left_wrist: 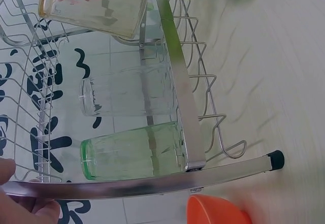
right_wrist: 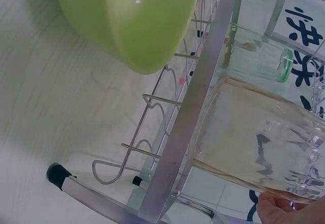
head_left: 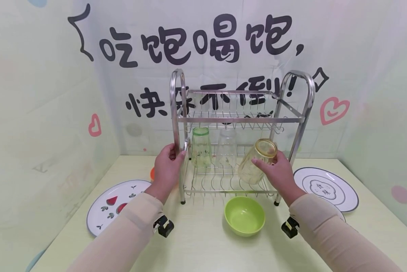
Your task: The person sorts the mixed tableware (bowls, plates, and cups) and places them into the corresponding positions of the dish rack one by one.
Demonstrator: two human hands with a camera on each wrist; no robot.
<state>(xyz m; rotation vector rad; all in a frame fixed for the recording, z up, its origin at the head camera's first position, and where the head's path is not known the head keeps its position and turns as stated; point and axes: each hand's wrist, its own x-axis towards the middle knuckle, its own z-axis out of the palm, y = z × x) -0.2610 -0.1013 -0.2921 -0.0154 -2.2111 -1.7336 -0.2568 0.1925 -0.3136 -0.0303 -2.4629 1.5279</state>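
Note:
My right hand [head_left: 279, 170] grips a yellow-tinted glass [head_left: 258, 160], upside down and tilted, at the front right of the metal dish rack [head_left: 241, 120]. In the right wrist view this glass [right_wrist: 259, 137] is just behind the rack's front bar. My left hand [head_left: 167, 170] holds the rack's left upright, fingers behind and thumb in front. On the lower tier a green glass [head_left: 201, 147] and a clear glass [head_left: 227, 149] stand upside down, side by side. The left wrist view shows the green glass [left_wrist: 132, 153] nearest that upright.
A lime green bowl [head_left: 244, 215] sits on the table in front of the rack. Left lies a plate with fruit patterns [head_left: 101, 207]; an orange bowl [left_wrist: 213, 211] is beside the rack's left leg. White plates [head_left: 339, 189] lie at the right, partly behind my sleeve.

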